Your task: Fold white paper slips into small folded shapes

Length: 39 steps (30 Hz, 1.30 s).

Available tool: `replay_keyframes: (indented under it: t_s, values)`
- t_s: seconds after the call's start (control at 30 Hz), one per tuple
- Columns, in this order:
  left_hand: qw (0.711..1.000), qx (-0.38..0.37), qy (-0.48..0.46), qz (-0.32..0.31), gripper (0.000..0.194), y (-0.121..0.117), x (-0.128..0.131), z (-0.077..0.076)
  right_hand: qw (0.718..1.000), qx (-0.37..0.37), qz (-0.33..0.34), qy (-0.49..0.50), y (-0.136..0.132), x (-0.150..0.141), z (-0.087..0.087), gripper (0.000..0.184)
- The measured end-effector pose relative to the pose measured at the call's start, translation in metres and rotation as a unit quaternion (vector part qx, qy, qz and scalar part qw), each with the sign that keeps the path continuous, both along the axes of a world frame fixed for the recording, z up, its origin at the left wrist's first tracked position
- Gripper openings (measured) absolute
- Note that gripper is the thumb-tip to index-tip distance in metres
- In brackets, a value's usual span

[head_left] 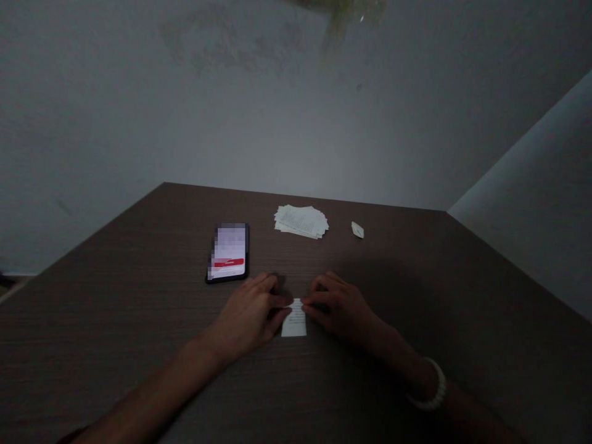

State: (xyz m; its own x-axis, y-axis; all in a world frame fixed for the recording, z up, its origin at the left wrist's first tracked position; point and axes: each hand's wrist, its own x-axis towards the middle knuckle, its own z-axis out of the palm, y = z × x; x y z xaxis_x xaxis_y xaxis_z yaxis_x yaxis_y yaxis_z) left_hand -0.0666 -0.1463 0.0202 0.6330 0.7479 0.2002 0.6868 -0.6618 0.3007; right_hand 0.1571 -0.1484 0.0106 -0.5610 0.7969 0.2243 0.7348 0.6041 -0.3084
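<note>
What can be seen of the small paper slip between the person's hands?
The small paper slip is a narrow, white, rectangular piece of thin paper bearing faint lines of print, too small to read. It lies flat on the dark wood-grain table, its long side running toward the person. Near its upper end, fingertips of the left hand and the right hand touch it from either side. Its lower end is uncovered.

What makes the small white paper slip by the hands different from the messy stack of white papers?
The white paper slip looks like one narrow piece, but the stack of white papers is many loose sheets. The slip lies near the person, touched by the fingers of the left hand and right hand; no hand touches the stack, which lies farther away. Both show faint printing and lie flat on the dark wood-grain table.
</note>
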Motion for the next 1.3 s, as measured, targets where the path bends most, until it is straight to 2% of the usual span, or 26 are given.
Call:
replay_keyframes:
  t_s: [0.27,0.53,0.73,0.93,1.23,1.3]
  values:
    - [0.999,-0.030,-0.011,0.014,0.027,0.001,-0.003,-0.001,0.999,-0.041,0.002,0.021,-0.006,0.008,0.004,0.038]
    - [0.999,0.019,-0.013,0.044,0.027,0.001,0.007,-0.006,0.998,-0.050,0.014,0.036,-0.006,0.008,0.004,0.048]
    - [1.000,0.008,-0.012,0.027,0.040,0.003,0.001,-0.006,0.997,-0.057,0.011,0.047,-0.007,0.009,0.002,0.047]
    - [1.000,-0.015,-0.012,0.009,0.056,0.003,-0.004,-0.005,0.998,-0.051,0.002,0.038,-0.006,0.008,0.001,0.058]
    - [0.996,-0.041,-0.077,0.002,0.041,-0.003,0.002,-0.007,0.993,-0.064,0.022,0.097,-0.007,0.008,0.003,0.049]
    - [0.993,-0.041,-0.107,0.002,0.029,-0.004,0.004,-0.009,0.991,-0.060,0.026,0.116,-0.006,0.006,0.002,0.049]
